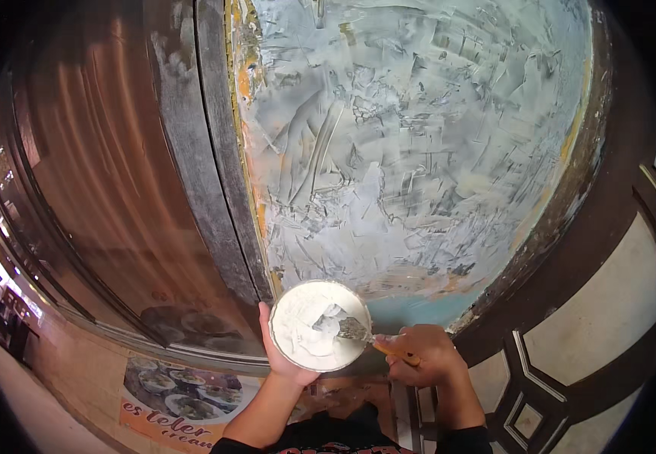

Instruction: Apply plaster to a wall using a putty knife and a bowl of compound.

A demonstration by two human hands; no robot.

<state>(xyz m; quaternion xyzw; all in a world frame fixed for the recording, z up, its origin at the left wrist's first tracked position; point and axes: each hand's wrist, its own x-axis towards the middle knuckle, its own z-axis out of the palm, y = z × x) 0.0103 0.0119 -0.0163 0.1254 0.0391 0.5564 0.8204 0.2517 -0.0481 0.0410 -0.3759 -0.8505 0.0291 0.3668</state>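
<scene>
My left hand (289, 363) is wrapped around the side of a round bowl (276, 338), its thumb showing at the left rim and its other fingers hidden beneath. White putty (305, 314) coats the inside of the bowl. My right hand (426, 356) is closed on the orange-yellow handle of a putty knife (354, 328). The knife's smeared metal blade lies over the bowl, touching the putty. Beyond the bowl rises a wall panel (419, 151) covered in rough grey-white putty strokes, with a pale teal strip along its lower edge.
A dark wooden post (207, 151) borders the panel on the left, next to a brown glossy pane (108, 151). Dark trim (562, 219) frames the right side, beside pale panels with dark moulding (600, 310). A printed food banner (177, 401) lies at the lower left.
</scene>
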